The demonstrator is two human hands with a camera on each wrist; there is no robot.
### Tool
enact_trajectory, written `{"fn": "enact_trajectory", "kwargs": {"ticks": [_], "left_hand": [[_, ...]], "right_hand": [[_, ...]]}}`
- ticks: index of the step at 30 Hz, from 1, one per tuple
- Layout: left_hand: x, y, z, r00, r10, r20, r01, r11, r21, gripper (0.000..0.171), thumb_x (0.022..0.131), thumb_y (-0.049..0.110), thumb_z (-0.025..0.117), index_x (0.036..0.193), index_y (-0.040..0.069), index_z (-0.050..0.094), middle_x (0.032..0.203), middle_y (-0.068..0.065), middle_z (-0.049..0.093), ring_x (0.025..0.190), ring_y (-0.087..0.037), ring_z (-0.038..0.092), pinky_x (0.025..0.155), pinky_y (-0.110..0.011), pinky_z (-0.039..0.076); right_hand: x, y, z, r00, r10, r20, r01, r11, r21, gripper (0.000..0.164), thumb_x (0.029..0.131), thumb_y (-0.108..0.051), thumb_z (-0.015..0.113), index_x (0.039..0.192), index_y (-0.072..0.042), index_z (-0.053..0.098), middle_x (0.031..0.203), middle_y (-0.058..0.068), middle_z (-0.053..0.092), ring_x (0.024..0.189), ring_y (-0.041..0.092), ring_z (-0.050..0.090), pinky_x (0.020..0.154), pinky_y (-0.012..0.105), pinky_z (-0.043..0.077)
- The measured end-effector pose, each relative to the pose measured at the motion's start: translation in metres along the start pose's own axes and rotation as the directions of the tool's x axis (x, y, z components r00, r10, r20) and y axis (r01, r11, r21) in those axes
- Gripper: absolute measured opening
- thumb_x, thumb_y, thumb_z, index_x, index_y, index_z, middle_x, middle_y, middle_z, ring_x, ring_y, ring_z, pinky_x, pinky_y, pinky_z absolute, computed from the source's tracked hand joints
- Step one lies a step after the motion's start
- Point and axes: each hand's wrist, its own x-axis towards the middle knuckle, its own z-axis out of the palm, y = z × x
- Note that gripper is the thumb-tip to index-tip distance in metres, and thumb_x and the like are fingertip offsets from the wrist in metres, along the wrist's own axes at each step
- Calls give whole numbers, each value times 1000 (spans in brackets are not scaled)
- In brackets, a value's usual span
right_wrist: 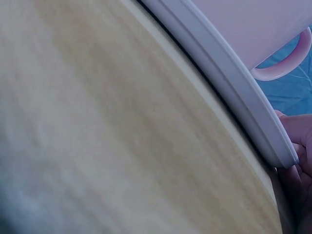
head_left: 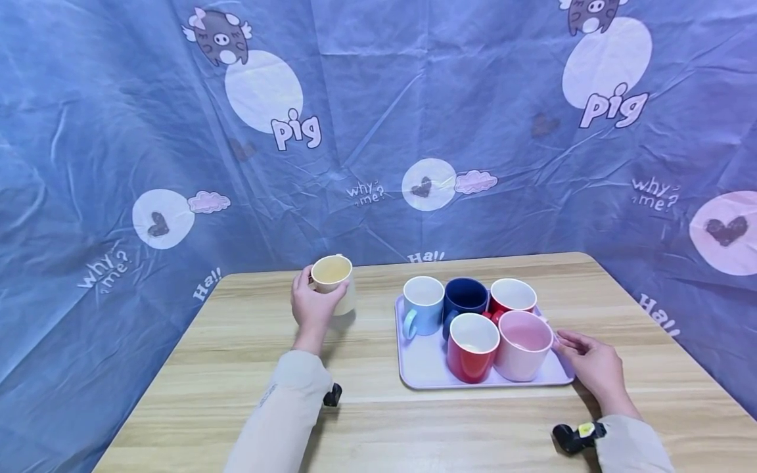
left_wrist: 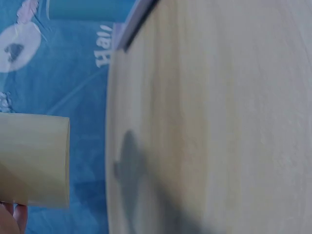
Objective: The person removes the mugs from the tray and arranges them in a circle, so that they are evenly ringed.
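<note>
My left hand (head_left: 313, 309) grips a cream mug (head_left: 345, 299) and holds it upright above the table, left of the tray. In the left wrist view the mug's base stands apart from the table, with a shadow below. At the right edge of a pale lilac tray (head_left: 427, 373), my right hand (head_left: 596, 369) pinches the rim, beside a pink mug (head_left: 523, 356). Also on the tray are a red mug (head_left: 473, 360) in front, and a light blue mug (head_left: 424, 316), a navy mug (head_left: 466, 297) and another red mug (head_left: 513, 295) behind.
The tray lies on a wood-grain table (head_left: 236, 368). Behind and beside the table hangs a blue patterned cloth (head_left: 367, 98). Each wrist carries a small black camera, such as the right one (head_left: 573, 439).
</note>
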Motion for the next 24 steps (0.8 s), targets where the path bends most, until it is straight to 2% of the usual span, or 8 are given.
{"fn": "enact_trajectory", "kwargs": {"ticks": [6, 9, 12, 15, 24], "left_hand": [[0, -16, 1, 998, -52, -44, 54, 998, 30, 74, 59, 32, 89, 121, 4, 60, 116, -15, 56, 107, -29, 53, 89, -47, 43], [1, -23, 2, 993, -87, -86, 89, 996, 30, 75, 58, 32, 89, 122, 5, 60, 115, -15, 56, 107, -28, 52, 90, -46, 42], [1, -29, 4, 986, -109, -124, 112, 993, 24, 77, 58, 31, 90, 123, 4, 59, 117, -15, 55, 110, -29, 51, 93, -45, 41], [0, -33, 4, 982, -124, -141, 127, 992, 16, 80, 57, 31, 91, 125, 3, 58, 121, -17, 54, 114, -31, 50, 97, -45, 39], [-3, -44, 5, 978, -152, -145, 151, 988, -14, 78, 58, 26, 92, 124, 2, 58, 121, -17, 54, 115, -31, 49, 102, -43, 35]], "right_hand": [[1, 1, -1, 1000, -12, 1, 12, 1000, -8, 47, 90, -31, 66, 117, 7, 62, 97, 19, 69, 85, 19, 64, 83, 50, 42], [1, 1, 0, 1000, -16, -2, 16, 1000, -11, 47, 90, -32, 66, 117, 7, 63, 97, 18, 70, 82, 11, 62, 81, 44, 44], [1, 1, 0, 1000, -26, -9, 26, 1000, 1, 46, 89, -31, 67, 115, 7, 64, 96, 18, 70, 75, -5, 55, 75, 28, 45], [0, 1, 1, 999, -33, -19, 33, 999, 9, 45, 89, -31, 68, 115, 7, 64, 95, 18, 70, 71, -16, 47, 67, 15, 40], [-1, 1, 0, 1000, -23, -11, 23, 999, 23, 46, 89, -31, 68, 115, 7, 64, 96, 19, 70, 70, -18, 46, 66, 12, 39]]}}
